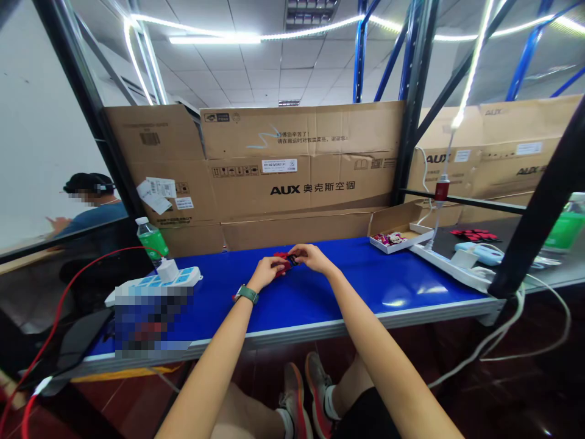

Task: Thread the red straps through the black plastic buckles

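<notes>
A small red item with dark parts [284, 263] is held just above or on the blue tabletop [338, 292]; its exact kind is too small to make out. My left hand [265, 272], with a green-strapped watch [247, 294] on the wrist, has its fingers closed on the item's left side. From the right, my right hand [313, 257] pinches the item's dark part. The fingers partly hide the item.
An open shallow box [388, 247] with small colourful pieces stands at back right, beside a white power strip [450, 268]. At left are another power strip [187, 277] and a green-labelled bottle [153, 238]. Cardboard [301, 213] walls the back. A person [94, 207] sits beyond the left post.
</notes>
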Demonstrator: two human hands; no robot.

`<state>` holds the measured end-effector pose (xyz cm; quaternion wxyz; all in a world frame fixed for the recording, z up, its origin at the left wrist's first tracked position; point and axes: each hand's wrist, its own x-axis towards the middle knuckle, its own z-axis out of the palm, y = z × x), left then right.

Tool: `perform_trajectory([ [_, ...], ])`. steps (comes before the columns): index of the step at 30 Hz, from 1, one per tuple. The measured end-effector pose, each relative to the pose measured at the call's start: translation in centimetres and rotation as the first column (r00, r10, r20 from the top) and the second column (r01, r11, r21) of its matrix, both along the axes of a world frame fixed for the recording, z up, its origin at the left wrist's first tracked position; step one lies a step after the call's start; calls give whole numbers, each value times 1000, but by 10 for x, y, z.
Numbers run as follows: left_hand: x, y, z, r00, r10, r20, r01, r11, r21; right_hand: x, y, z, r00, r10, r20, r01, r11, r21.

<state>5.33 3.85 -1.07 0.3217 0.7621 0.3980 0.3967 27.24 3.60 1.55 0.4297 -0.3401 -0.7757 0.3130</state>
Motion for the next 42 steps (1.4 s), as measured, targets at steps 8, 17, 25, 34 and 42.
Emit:
perform_trajectory([
  [8, 6, -6, 3, 975, -100, 197, 112, 992, -51, -9, -7, 0, 990, 25, -141, -64, 958, -280],
  [17, 4, -9, 5, 988, -59, 144, 61, 998, -7, -23, -8, -13, 987, -120, -111, 90, 966, -243],
  [25, 3, -7, 1, 994, -68, 88, 66, 997, 28, -30, -7, -11, 976, -164, -140, 102, 923, -371],
  [34, 7, -15, 3, 985, 57, -164, -31, 987, 157, -26, -2, -17, 973, -213, 93, 231, 934, -273],
  [42, -1, -11, -1, 951, 63, -303, 14, 970, 244, -25, -1, -19, 896, -443, 29, 427, 843, -328],
])
